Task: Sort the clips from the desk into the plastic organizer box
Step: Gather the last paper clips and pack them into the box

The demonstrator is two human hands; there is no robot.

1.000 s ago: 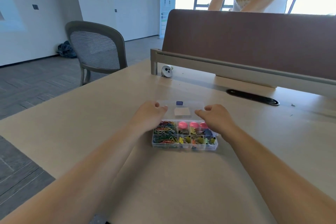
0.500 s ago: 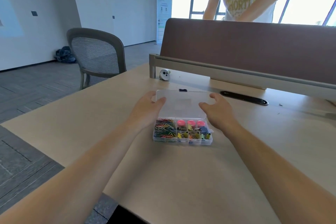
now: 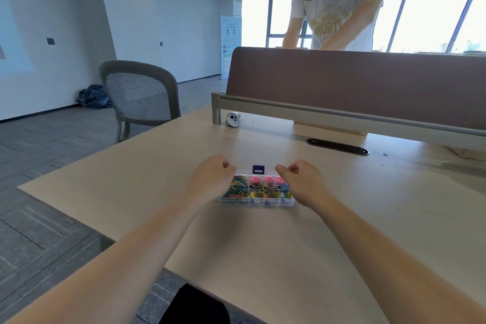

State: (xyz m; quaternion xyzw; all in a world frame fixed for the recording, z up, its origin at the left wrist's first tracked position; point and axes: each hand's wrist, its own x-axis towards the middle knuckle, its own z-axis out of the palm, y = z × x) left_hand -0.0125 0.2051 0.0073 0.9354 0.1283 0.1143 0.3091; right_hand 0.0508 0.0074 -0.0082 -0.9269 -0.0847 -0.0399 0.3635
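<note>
A grey mesh office chair (image 3: 142,97) is standing at the far left, beside the pale wood-grain counter (image 3: 342,231). The left hand (image 3: 210,179) is curling loosely at the left back corner of the plastic organizer box (image 3: 256,198); I cannot tell if it is gripping anything. The box is clear, rectangular and shallow, lying flat in the middle of the counter. Its compartments are holding tangled coloured paper clips (image 3: 238,188) at the left and pink round pieces (image 3: 267,179) along the back row. A small dark blue tab (image 3: 258,169) is standing at its back edge. The right hand (image 3: 302,181) is half closed at the right back corner. Behind, a brown fabric divider (image 3: 355,87) is crossing the counter, and another person (image 3: 339,5) is leaning over it.
</note>
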